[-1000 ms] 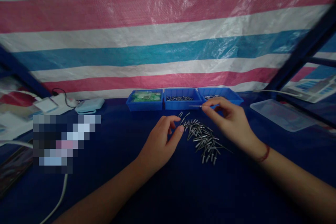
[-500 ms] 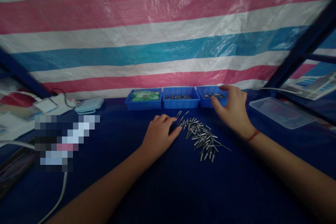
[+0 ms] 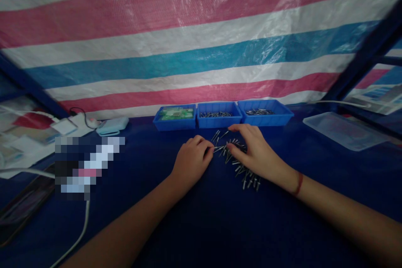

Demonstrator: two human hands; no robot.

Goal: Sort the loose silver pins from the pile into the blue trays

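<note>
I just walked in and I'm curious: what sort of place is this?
Probably a small makeshift workshop for sorting parts by hand. A striped tarp serves as the wall, three blue bins line the table's back edge, and both hands work at a pile of metal pins on blue cloth.

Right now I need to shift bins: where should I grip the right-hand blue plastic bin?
Probably by the near long rim of the right-hand blue plastic bin, coming from the front. It is shallow and open-topped, its left side sits against the middle blue bin, and its back is close to the striped tarp.
</note>
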